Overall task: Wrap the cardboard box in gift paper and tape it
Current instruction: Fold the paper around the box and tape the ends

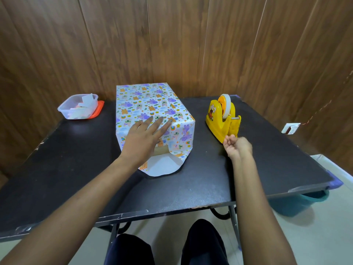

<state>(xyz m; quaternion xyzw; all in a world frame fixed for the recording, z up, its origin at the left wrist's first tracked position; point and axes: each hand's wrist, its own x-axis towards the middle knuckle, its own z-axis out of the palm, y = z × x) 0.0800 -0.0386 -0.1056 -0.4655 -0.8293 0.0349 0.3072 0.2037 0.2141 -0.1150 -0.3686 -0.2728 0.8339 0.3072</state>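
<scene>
A cardboard box wrapped in white gift paper point(147, 106) with purple and orange cartoon prints stands at the middle of the black table point(72, 165). At its near end the paper hangs loose, showing bare cardboard point(161, 150) and the paper's white underside. My left hand point(147, 134) lies flat on top of the box, fingers straight, pressing the paper down. My right hand point(236, 144) is at the near end of the yellow tape dispenser point(221, 119), palm up, fingers curled and pinching at the cutter end. Whether tape is between the fingers is too small to tell.
A clear plastic container point(78, 107) with paper scraps sits on an orange lid at the table's far left. Wood-panel walls close in behind and on the right. A teal bin point(303, 203) stands on the floor under the table's right edge. My knees are below the near edge.
</scene>
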